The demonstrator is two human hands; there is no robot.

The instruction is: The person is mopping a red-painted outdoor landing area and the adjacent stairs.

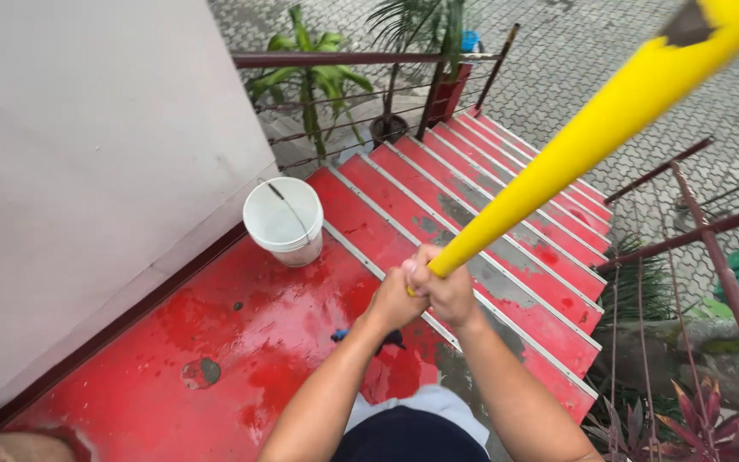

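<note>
Both my hands grip the lower end of a long yellow pole [592,128] that slants up to the top right corner. My left hand [395,299] and my right hand [448,287] are clasped together around it, above a wet red landing [215,359]. The pole's upper tip is dark and partly cut off by the frame. A small blue and black object [344,335] lies on the landing just below my left wrist. A white bucket [285,221] with a thin wire handle stands at the wall, at the top of the stairs.
Red stairs [489,205] with metal edge strips and worn grey patches descend to a paved yard. A white wall [79,154] is on the left. Rusty railings [720,257] run on the right and at the back, with potted plants [318,85] behind them.
</note>
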